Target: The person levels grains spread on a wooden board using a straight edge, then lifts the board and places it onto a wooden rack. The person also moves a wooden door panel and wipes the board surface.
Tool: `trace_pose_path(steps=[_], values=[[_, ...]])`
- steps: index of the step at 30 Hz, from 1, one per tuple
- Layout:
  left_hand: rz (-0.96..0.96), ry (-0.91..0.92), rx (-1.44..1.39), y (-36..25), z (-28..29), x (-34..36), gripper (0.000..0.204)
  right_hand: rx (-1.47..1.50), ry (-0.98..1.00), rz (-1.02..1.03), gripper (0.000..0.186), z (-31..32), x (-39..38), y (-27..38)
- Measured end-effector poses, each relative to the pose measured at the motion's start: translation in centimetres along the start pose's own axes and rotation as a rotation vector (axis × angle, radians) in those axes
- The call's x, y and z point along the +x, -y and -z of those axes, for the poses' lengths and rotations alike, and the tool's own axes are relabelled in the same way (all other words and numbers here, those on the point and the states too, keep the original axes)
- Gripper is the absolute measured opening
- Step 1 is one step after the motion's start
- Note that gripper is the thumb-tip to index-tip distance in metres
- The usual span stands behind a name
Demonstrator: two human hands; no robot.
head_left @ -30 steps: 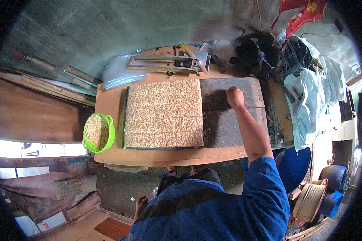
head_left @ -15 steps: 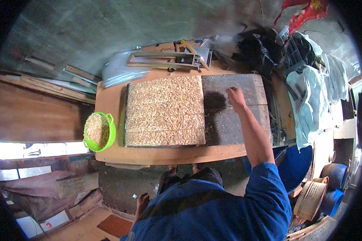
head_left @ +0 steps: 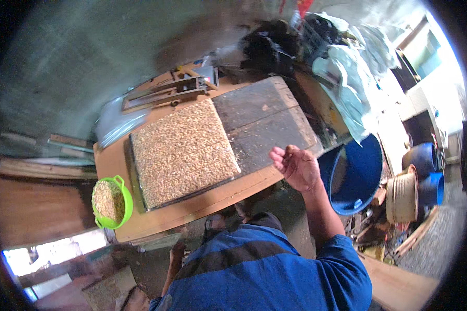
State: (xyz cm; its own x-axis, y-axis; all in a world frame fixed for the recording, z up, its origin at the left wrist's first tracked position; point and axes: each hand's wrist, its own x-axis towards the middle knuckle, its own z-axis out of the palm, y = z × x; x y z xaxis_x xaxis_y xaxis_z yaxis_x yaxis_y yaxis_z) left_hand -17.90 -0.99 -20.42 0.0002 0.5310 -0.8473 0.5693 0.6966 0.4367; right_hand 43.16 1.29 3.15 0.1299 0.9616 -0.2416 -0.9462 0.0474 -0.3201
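Note:
My right hand [head_left: 298, 168] is raised in front of the near edge of the dark board [head_left: 267, 122], palm turned up. Its fingers are loosely bent and apart, and I see nothing held in it. Left of the bare board lies a wide, flat slab of pale, grainy, chopped-looking pieces [head_left: 184, 153], scored by faint straight lines. A few loose crumbs are on the board beside it. My left hand [head_left: 177, 254] hangs low by my side, away from the table; its fingers are too dim and blurred to make out.
A green handled basket [head_left: 125, 205] of similar pale pieces stands at the table's left end. Behind the slab are a wooden frame [head_left: 163, 95] and clear plastic sheets [head_left: 120, 122]. A large blue tub [head_left: 358, 173] stands at the right, with drums and a white-rimmed barrel [head_left: 402, 194] beyond.
My right hand has come back from over the dark board to its near edge, turning palm up with its fingers loosening. The whole view has swung to the right. My left hand still hangs low.

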Motion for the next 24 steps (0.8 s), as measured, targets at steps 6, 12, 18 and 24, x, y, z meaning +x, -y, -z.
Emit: trace_pose_path(steps=[6, 12, 18, 24], values=[[-0.004, 0.114, -0.468, 1.3, 2.0, 4.9, 0.022, -0.295, -0.298, 0.518, 0.023, 9.8, -11.8, 9.4], [-0.336, 0.234, -0.329, 4.5, 2.1, 9.4, 0.023, -1.209, -1.799, 0.809, 0.033, 25.3, -23.6, 12.1], [-0.081, 0.61, -0.671, 4.6, 4.3, 9.5, 0.02, -1.04, -1.714, 0.049, 0.021, 36.8, -30.4, -9.6], [-0.212, 0.47, -0.197, 5.8, 8.7, 9.6, 0.028, -1.826, -0.831, -0.99, 0.018, 35.1, -35.0, -30.7]])
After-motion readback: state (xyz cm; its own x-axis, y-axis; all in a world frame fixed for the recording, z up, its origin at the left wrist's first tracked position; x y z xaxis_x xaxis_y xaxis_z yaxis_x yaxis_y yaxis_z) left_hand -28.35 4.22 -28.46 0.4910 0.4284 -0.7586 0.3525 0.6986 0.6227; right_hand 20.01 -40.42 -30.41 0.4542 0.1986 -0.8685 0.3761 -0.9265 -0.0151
